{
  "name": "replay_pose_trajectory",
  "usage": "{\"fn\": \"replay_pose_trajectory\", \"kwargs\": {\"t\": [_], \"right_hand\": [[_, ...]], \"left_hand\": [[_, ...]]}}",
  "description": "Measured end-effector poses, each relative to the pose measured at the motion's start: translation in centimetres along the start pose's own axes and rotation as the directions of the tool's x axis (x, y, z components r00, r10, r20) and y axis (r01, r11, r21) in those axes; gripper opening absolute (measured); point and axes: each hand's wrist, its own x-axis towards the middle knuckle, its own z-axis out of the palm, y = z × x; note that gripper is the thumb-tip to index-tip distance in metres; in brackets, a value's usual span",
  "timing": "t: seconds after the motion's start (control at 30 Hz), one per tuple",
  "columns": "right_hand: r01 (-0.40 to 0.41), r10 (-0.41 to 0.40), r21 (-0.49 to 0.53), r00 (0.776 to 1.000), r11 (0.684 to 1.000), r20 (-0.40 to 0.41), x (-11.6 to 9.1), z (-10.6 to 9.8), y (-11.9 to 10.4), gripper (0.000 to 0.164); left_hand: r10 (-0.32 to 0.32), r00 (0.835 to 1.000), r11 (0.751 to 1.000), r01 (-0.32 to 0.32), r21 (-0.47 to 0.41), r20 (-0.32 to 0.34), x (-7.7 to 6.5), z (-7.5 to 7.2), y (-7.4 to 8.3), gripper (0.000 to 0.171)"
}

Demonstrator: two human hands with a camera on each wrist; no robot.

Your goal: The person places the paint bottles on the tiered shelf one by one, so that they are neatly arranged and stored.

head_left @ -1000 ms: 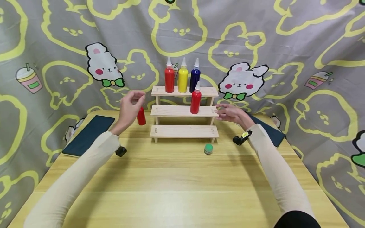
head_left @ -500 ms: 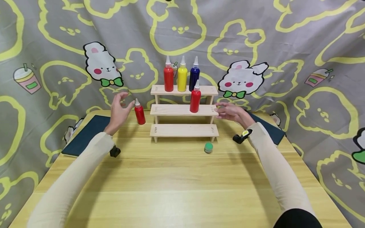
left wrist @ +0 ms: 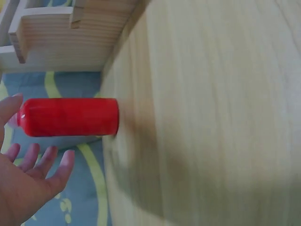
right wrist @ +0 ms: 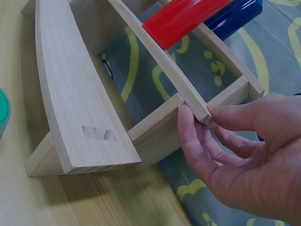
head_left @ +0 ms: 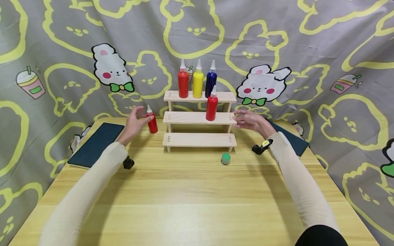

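My left hand (head_left: pixel 135 123) is beside a red squeeze bottle (head_left: pixel 153 123) with a white nozzle, standing on the table left of the wooden rack. In the left wrist view the thumb overlaps the neck of the bottle (left wrist: pixel 70 117), while the other fingers (left wrist: pixel 44 165) are spread apart from it. Whether the thumb touches is unclear. My right hand (head_left: pixel 250 122) pinches the right end of the middle step of the three-step wooden rack (head_left: pixel 184 118), thumb on one face and fingers under the other. Another red bottle (head_left: pixel 211 108) stands on that step.
On the top step stand a red bottle (head_left: pixel 183 83), a yellow bottle (head_left: pixel 198 83) and a dark blue bottle (head_left: pixel 210 82). A small green-lidded jar (head_left: pixel 225 158) sits before the rack. Dark flat boards lie at left (head_left: pixel 96 145) and right (head_left: pixel 290 140). A patterned curtain (head_left: pixel 147 34) hangs behind.
My left hand has come down from above the red bottle, swung left, then moved back right beside its neck. The right hand keeps its hold on the rack.
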Motion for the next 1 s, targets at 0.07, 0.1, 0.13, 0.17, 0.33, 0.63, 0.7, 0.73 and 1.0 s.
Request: {"fn": "replay_pose_trajectory", "kwargs": {"t": [0.07, 0.1, 0.13, 0.17, 0.33, 0.63, 0.7, 0.73, 1.0], "right_hand": [[-0.001, 0.001, 0.001, 1.000, 1.000, -0.002, 0.0, 0.0, 0.0, 0.061], [-0.002, 0.002, 0.003, 1.000, 1.000, -0.003, 0.0, 0.0, 0.0, 0.062], [-0.002, 0.002, 0.007, 1.000, 1.000, -0.005, 0.0, -0.1, 0.0, 0.062], [-0.001, 0.001, 0.009, 1.000, 1.000, -0.005, 0.0, -0.1, 0.0, 0.062], [-0.002, 0.002, 0.016, 1.000, 1.000, -0.009, 0.0, -0.1, 0.1, 0.060], [-0.004, 0.003, -0.014, 0.999, 1.000, -0.033, 0.2, 0.6, 0.1, 0.060], [0.000, -0.001, -0.038, 0.999, 0.999, -0.043, 0.2, 0.7, 0.1, 0.057], [0.002, -0.004, -0.045, 0.999, 0.999, -0.048, 0.2, 0.7, 0.1, 0.056], [0.013, -0.014, -0.036, 0.999, 0.999, -0.050, -0.2, 0.5, 0.1, 0.056]], "left_hand": [[-0.010, 1.000, 1.000, 0.010, -0.005, 0.014, 0.1, 0.3, -0.3, 0.069], [-0.014, 1.000, 1.000, 0.014, -0.004, 0.017, 0.1, 0.5, -0.5, 0.067], [-0.018, 1.000, 1.000, 0.018, -0.002, 0.013, 0.1, 0.7, -0.6, 0.064], [-0.022, 1.000, 1.000, 0.022, 0.001, 0.006, 0.1, 0.8, -0.7, 0.061], [-0.021, 1.000, 1.000, 0.021, 0.013, -0.011, 0.1, 1.5, -1.2, 0.054], [-0.010, 0.996, 0.997, 0.016, 0.069, -0.086, -0.7, 1.3, -1.3, 0.053], [0.013, 0.993, 0.997, -0.005, 0.074, -0.114, -0.9, 0.9, -0.9, 0.054], [0.030, 0.991, 0.997, -0.021, 0.071, -0.129, -0.9, 0.7, -0.6, 0.054], [0.146, 0.958, 0.987, -0.159, -0.031, -0.247, -1.1, -0.5, 3.2, 0.050]]}}
